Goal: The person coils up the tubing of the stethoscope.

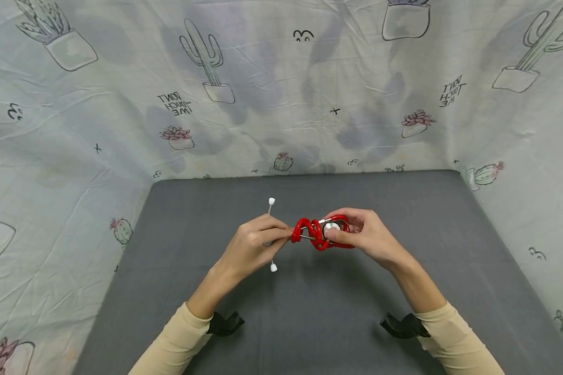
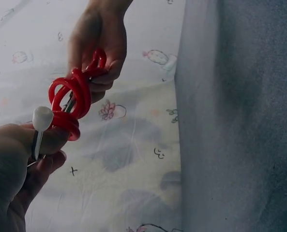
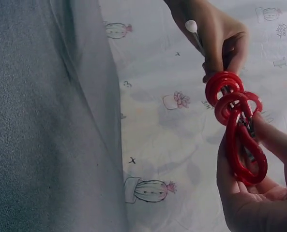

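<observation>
Held in the air above the grey table is a stethoscope (image 1: 316,235), its red tubing wound in loops about its metal parts. My left hand (image 1: 255,239) pinches its left end between thumb and fingers, and the white earpieces (image 1: 274,267) stick out on either side of that hand. At the other end my right hand (image 1: 368,235) grips the red loop and the round silver chest piece (image 1: 331,227), the thumb lying on the chest piece. Both wrist views show the tubing coiled tightly between the two hands. Part of the metal is hidden under the coils.
The grey table (image 1: 281,323) lies below both hands. Pale cloth (image 1: 281,104) printed with cacti hangs behind it and along both sides. Each wrist carries a black strap (image 1: 225,324) that stands out over the table.
</observation>
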Available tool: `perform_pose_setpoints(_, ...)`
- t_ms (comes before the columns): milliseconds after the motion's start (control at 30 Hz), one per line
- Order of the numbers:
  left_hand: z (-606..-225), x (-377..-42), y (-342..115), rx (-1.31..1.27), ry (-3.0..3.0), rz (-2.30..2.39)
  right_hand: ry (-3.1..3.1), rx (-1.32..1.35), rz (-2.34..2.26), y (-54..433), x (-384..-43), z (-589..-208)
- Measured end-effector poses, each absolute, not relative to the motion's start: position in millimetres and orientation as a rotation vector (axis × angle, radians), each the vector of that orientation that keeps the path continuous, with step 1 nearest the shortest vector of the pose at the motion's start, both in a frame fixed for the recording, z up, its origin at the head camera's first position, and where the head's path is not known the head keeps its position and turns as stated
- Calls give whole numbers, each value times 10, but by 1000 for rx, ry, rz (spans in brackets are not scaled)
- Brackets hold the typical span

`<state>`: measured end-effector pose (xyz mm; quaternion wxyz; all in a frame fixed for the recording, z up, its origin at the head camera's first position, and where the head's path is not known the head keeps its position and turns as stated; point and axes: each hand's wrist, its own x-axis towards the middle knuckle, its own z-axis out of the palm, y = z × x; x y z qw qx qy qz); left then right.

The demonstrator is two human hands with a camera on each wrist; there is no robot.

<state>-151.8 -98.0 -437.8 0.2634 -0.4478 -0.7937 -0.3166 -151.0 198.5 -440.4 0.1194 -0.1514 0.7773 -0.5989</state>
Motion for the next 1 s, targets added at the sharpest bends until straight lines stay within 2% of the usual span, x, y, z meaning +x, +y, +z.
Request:
perform_pose_setpoints(333, -4363, -1537, -943, -1312, -2121, -849, 2280, -437, -1765, 1953, -1545, -4443)
perform_pose_setpoints(633, -4362, -1511, -943, -1272, -2188, -883, 2216, -475, -1727, 1930, -1580, -4451)
perform_pose_setpoints(1000, -4410, -1522, -968, -1285, -2218, -883, 2182, -652, -1651, 1966, -1584, -4440)
